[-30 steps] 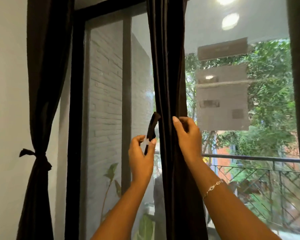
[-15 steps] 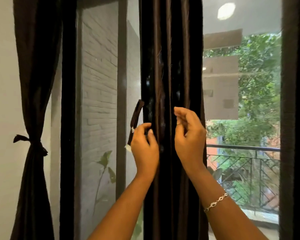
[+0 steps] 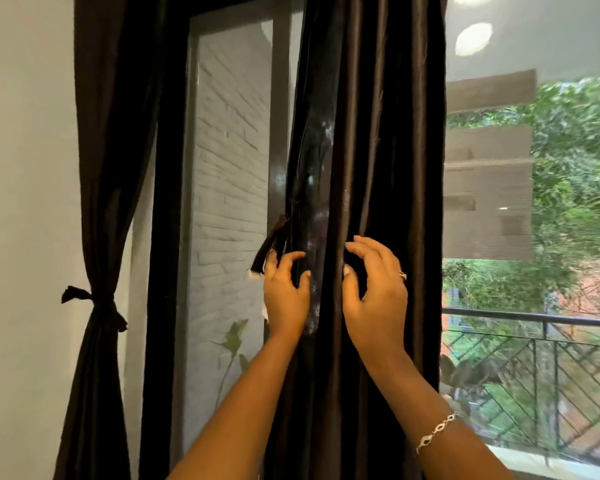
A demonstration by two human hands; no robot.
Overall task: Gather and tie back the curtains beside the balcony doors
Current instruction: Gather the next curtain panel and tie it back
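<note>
Item one, the centre curtain [image 3: 368, 150]: dark brown satin-like fabric, hanging in long upright folds down the middle of your view, in front of the glass and not yet tied. Item two, its tie-back strap [image 3: 270, 244]: a narrow dark brown band with a pale end, leaving the curtain's left edge and slanting down and left, just beside your left hand. Item three, your left hand [image 3: 286, 292]: raised against the curtain's left edge, fingers curved in a half claw with a narrow gap between thumb and forefinger; the strap passes behind the outer fingers, and you cannot tell whether they hold it. Item four, your right hand [image 3: 374, 289]: just beside the left, set against the front folds, fingers and thumb bent in a wide C with dark fabric showing between them, nothing clearly pinched; a ring [image 3: 402, 275] on one finger, a silver chain bracelet [image 3: 437, 427] at the wrist. Item five, the left curtain [image 3: 101, 168]: the same dark fabric, beside the pale wall [image 3: 21, 237], gathered at its waist by a knotted brown tie [image 3: 97, 303]. Item six, the black door frame [image 3: 163, 237], between the two curtains. Item seven, seen through the glass: a white-painted brick wall [image 3: 229, 168], a green leafy plant [image 3: 234, 336], a dark metal balcony railing [image 3: 534, 344] and green trees [image 3: 575, 168].
</note>
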